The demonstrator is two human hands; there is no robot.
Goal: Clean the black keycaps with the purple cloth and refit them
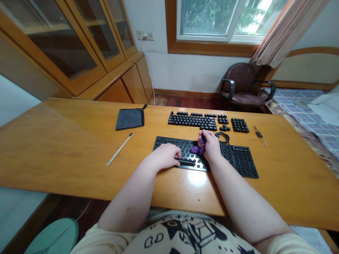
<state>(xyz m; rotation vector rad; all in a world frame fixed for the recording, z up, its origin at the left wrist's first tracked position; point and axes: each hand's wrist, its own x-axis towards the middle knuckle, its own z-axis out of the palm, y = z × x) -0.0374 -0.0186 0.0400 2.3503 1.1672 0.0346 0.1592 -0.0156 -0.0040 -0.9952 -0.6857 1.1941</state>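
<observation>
A black keyboard base (245, 165) lies on the desk in front of me, its keycaps off and its switches showing. My left hand (167, 156) rests over its left part, fingers closed at the left end of a long black space bar (187, 162) by the base's front edge. Above the middle of the base, my right hand (211, 145) is closed around a crumpled purple cloth (198, 149), part of which sticks out to the left. The palm hides the rest of the cloth.
Behind the base lie black keycaps (192, 120) in keyboard order, with a number-pad block (239, 125) to their right. A coiled cable (223, 137), a wire keycap puller (259, 134), a thin white brush (119, 149) and a grey pouch (130, 119) also lie on the desk (66, 148).
</observation>
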